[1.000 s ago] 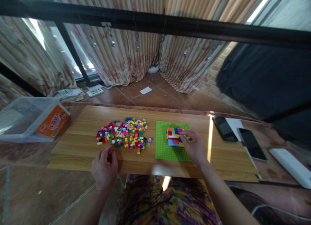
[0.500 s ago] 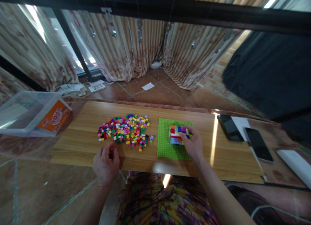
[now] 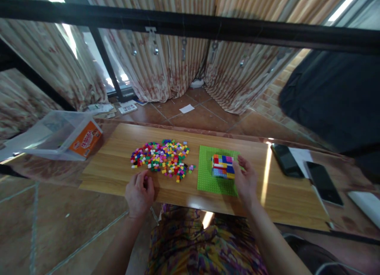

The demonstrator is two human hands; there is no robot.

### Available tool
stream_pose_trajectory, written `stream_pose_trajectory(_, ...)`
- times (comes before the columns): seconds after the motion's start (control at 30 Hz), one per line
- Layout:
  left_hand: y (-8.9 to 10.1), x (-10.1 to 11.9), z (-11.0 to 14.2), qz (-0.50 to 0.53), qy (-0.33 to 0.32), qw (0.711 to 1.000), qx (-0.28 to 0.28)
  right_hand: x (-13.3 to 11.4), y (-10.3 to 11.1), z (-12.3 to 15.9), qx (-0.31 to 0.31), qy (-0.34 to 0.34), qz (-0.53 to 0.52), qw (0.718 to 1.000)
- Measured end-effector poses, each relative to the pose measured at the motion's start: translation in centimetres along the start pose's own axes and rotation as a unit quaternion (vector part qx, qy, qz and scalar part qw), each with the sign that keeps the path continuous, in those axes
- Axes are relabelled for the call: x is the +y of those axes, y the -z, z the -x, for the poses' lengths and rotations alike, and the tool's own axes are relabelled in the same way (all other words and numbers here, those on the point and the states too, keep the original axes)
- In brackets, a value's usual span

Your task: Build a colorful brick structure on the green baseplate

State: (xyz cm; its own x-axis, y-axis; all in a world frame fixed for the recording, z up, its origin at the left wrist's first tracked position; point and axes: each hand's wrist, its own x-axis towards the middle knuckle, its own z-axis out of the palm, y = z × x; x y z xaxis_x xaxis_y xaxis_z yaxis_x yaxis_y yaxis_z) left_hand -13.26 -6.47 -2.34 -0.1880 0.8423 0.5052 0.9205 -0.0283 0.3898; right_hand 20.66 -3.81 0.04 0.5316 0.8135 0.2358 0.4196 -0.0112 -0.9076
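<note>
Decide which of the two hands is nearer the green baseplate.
Right. The right hand is at the right edge of the green baseplate; the left hand is away to its left, near the loose bricks.

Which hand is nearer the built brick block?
The right hand, at the right end of the brick block; the left hand is near the loose bricks.

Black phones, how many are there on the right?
2: one black phone lies just left of the white paper; the other black phone lies to its right, lower in the view. More could be hidden.
</note>
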Motion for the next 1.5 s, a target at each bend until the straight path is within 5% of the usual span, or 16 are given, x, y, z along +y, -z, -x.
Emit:
stream_pose_trajectory(0.13, -0.1, 0.0, 0.2, 0.009, 0.013, 1.000, -0.007, -2.8, 0.0, 1.9, -0.010, 0.024, 0.009, 1.000)
stream_pose_trajectory(0.33, -0.1, 0.1, 0.3, 0.019, 0.018, 0.999, -0.018, -5.5, -3.2, 7.6, -0.247, 0.124, 0.044, 0.960)
stream_pose_trajectory(0.5, -0.1, 0.1, 0.3, 0.029, 0.017, 0.999, -0.021, -5.3, -6.1, 9.5, -0.303, 0.169, 0.082, 0.934)
stream_pose_trajectory(0.8, 0.0, 0.2, 0.3, 0.023, 0.022, 0.999, -0.031, -6.4, -9.6, 2.4, -0.242, 0.200, 0.147, 0.938)
stream_pose_trajectory(0.97, 0.0, 0.2, 0.5, 0.017, 0.024, 0.999, -0.033, -6.9, -13.4, -0.9, -0.259, 0.195, 0.272, 0.906)
stream_pose_trajectory(1.17, 0.1, 0.3, 0.5, 0.011, 0.029, 0.999, -0.044, -7.7, -15.7, -1.8, -0.300, 0.198, 0.369, 0.857)
stream_pose_trajectory(1.5, 0.2, 0.2, 0.5, 0.009, 0.029, 0.998, -0.050, -8.0, -16.0, -1.7, -0.322, 0.185, 0.394, 0.841)
